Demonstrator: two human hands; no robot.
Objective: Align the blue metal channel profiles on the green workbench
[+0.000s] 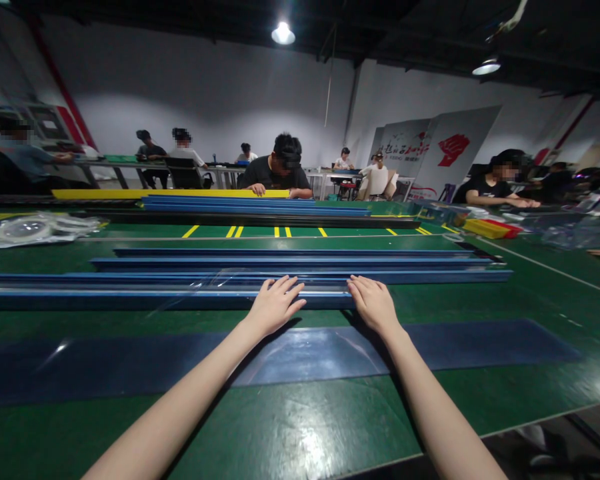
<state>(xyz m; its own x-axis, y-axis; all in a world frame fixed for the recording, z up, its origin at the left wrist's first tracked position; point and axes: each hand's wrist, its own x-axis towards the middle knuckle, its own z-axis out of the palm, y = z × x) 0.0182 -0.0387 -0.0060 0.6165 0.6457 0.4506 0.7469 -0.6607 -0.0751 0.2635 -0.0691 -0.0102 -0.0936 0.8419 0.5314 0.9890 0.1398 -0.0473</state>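
Several long blue profiles lie side by side across the green table. Over the nearest blue profile [130, 300] is my left hand [276, 305], its fingers spread and their tips at the profile's top. My right hand [373, 303] rests at the same profile farther right, fingers stretched forward, the thumb side partly hidden. A strip of clear film [205, 285] lies loosely over the profiles left of my left hand. Closer to me, a wide transparent bluish sheet [310, 357] lies flat under both forearms.
Beyond a black profile [260, 219] lie more blue profiles and a yellow one [170, 194], touched by a person's hands across the table. Plastic-wrapped rolls [27, 230] lie at the left. Yellow and red trays [487, 228] stand at the right, near another person.
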